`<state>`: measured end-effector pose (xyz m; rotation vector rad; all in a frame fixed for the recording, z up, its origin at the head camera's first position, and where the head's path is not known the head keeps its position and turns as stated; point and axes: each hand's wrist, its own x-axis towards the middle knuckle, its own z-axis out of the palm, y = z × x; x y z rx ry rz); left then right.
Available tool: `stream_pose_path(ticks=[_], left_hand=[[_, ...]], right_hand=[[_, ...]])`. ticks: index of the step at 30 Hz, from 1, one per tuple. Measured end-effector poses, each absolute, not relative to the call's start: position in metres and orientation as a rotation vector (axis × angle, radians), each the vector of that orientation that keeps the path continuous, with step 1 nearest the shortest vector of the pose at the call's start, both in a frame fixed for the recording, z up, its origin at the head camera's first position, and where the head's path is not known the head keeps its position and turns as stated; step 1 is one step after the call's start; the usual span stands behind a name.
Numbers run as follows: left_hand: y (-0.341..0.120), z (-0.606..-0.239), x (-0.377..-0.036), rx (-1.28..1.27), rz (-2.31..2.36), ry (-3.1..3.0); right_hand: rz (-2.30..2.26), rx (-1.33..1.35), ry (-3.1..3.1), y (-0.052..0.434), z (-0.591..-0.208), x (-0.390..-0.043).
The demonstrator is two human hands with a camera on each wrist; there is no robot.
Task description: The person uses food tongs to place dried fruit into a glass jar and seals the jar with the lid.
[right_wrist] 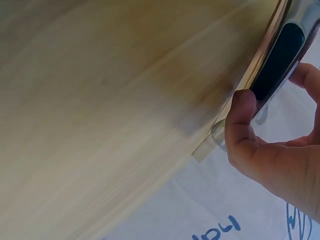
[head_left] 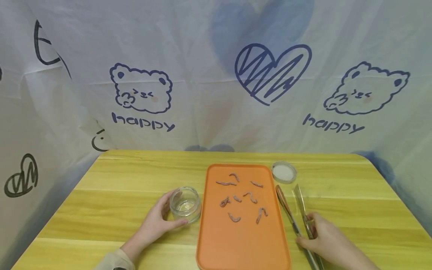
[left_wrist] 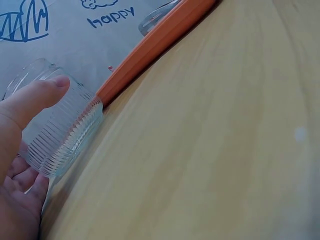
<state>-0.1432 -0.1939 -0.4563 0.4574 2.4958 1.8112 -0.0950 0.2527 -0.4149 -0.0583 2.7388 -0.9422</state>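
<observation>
My left hand (head_left: 156, 219) holds a clear glass jar (head_left: 185, 204), thumb on one side and fingers curled round the other. The jar stands upright and lidless, close to the left edge of the orange tray (head_left: 244, 247). In the left wrist view the thumb presses on its ribbed wall (left_wrist: 65, 125). To the right of the tray, my right hand (head_left: 322, 234) grips long metal tongs (head_left: 303, 210) between thumb and fingers. Their two arms spread apart toward the far end. In the right wrist view the thumb touches the edge of the tongs (right_wrist: 280, 60).
Several small brownish, worm-like pieces (head_left: 234, 217) lie scattered over the tray's far half. A round clear lid (head_left: 284, 172) with a whitish middle lies beyond the tray's right far corner. A printed white cloth (head_left: 202, 75) hangs behind the wooden table (head_left: 141, 180).
</observation>
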Motion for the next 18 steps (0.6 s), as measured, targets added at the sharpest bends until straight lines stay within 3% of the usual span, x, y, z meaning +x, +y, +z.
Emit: stream_pose_path(ticks=[18], left_hand=[[-0.196,-0.458,-0.143,0.514,1.803,2.499]], right_hand=[[-0.76,-0.08,2.883,0.277,-0.417,-0.107]])
